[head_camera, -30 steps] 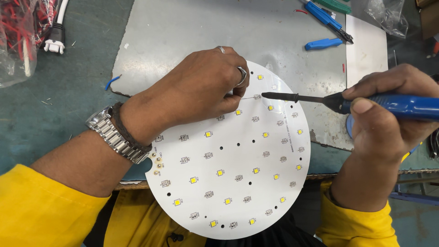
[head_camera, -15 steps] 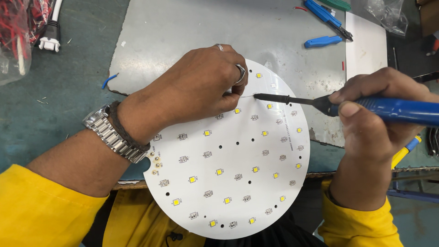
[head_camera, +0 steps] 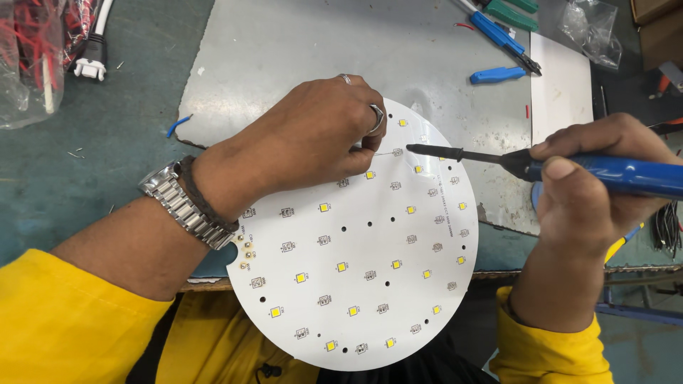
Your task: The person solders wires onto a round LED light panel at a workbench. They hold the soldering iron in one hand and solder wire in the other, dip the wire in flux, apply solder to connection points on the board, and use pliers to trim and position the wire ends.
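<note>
Round white board (head_camera: 356, 256) lies at bench edge. Left hand (head_camera: 313, 139) pinches something small at its top; right hand (head_camera: 590, 192) grips blue soldering iron (head_camera: 619, 174), tip just beside. Soldering step; next needs steady tip contact.

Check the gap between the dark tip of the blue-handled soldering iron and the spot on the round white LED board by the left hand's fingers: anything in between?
Nothing visible. The blue-handled soldering iron, held in the right hand, points its tip over bare round white LED board toward the left hand, whose fingertips pinch something small at the board's upper edge.
</note>
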